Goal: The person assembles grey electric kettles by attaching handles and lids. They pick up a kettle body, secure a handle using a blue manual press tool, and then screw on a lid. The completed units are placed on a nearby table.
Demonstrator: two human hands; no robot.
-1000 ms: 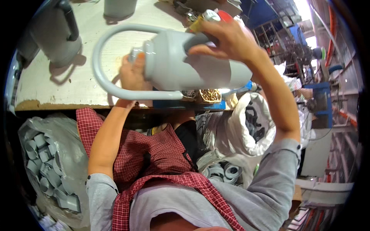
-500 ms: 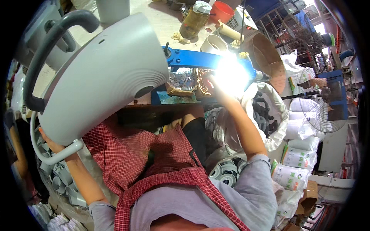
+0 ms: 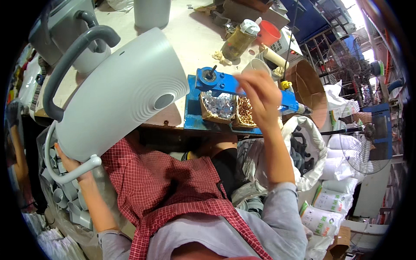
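Note:
My left hand (image 3: 73, 165) holds a large light grey plastic watering can body (image 3: 117, 95) from beneath, tilted with its wide end to the upper right. It has a dark grey handle (image 3: 54, 82), a pale hoop handle (image 3: 51, 162) and a round hole (image 3: 164, 101) ringed by ridges. My right hand (image 3: 263, 97) is raised over a blue metal arm (image 3: 229, 83), its fingers bent together and somewhat blurred. Whatever it pinches is too small to make out. Below that arm sit a box of silvery washers (image 3: 219, 105) and a box of small copper-coloured pieces (image 3: 246, 110).
More grey cans (image 3: 91, 56) stand at the table's far left. A jar (image 3: 239, 41), a red cup (image 3: 268, 32) and a brown bin (image 3: 310, 93) are at the back. A white sack of dark parts (image 3: 303, 151) stands right, near a fan (image 3: 364, 143).
My right hand has come up from the box of copper-coloured pieces. The bright glare over it is gone. My left hand still holds the can, and the whole view has shifted.

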